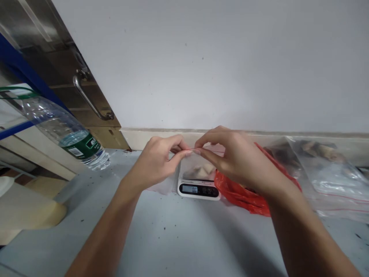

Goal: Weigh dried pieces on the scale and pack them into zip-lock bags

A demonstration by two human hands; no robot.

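Note:
Side by side above a white digital scale [198, 194], both my hands pinch the top edge of a clear zip bag [187, 167]. My left hand [158, 161] has thumb and fingers pressed together on the bag's rim. From the other side my right hand [230, 152] grips the same rim, almost touching the left fingertips. Pale pieces [206, 170] show through the plastic; their kind is unclear. The scale's display appears to read 0.0. A crumpled red plastic bag [250, 202] lies against the scale's right side, partly under my right hand and wrist.
Zip bags with brownish dried pieces [323, 150] lie at the right by the wall [230, 69]. A water bottle [77, 142] stands at the left, near a pale yellowish container [29, 207]. A metal door handle [89, 102] is behind the bottle.

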